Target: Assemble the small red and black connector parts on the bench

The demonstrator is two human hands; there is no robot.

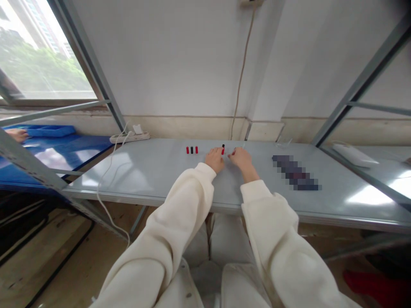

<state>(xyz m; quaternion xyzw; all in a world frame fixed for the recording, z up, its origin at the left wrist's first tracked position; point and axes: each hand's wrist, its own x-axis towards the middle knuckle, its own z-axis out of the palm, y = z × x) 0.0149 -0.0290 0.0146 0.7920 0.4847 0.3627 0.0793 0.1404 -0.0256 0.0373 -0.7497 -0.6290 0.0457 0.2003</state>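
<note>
My left hand rests low over the grey table, its fingers closed at a small red cylinder. A black piece shows right at the top of that cylinder; whether it is stacked on it or stands behind cannot be told. Just to the right, my right hand is closed in a pinch, with a small dark reddish bit at its fingertips too small to name. Left of my hands stand three small upright cylinders in a row: a red one, a black one and another red one.
A pixelated dark object lies on the table at right. At the back left sits a power strip, its white cable hanging over the front edge. Another person's hand is by a blue tray at far left.
</note>
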